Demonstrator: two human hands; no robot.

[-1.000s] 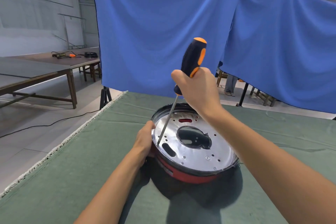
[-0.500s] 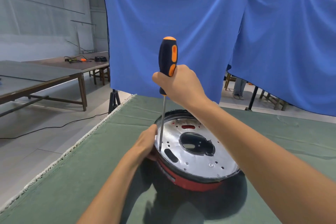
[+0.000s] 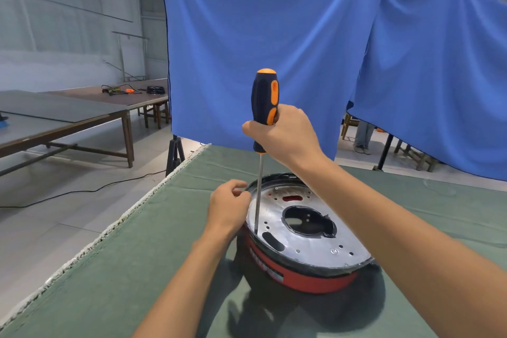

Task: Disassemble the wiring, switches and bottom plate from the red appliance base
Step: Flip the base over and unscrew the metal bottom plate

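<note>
On the green desk (image 3: 137, 269) lies the red appliance base (image 3: 301, 280), rigid, probably heavy; the left hand (image 3: 229, 210) grips its rim, the right hand (image 3: 285, 137) clasps the upright screwdriver (image 3: 264, 101) on the slippery bottom plate (image 3: 310, 244).

Screwdriver (image 3: 264, 107) grip within right hand (image 3: 285, 137)

Shiny scuffed metal bottom plate (image 3: 307, 244), glossy red appliance base (image 3: 307, 281), matt green cloth (image 3: 137, 255).

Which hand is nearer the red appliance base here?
Left. The left hand rests against the rim of the red appliance base on its left side. The right hand is above the base, gripping the screwdriver handle, with only the shaft reaching the plate.
</note>
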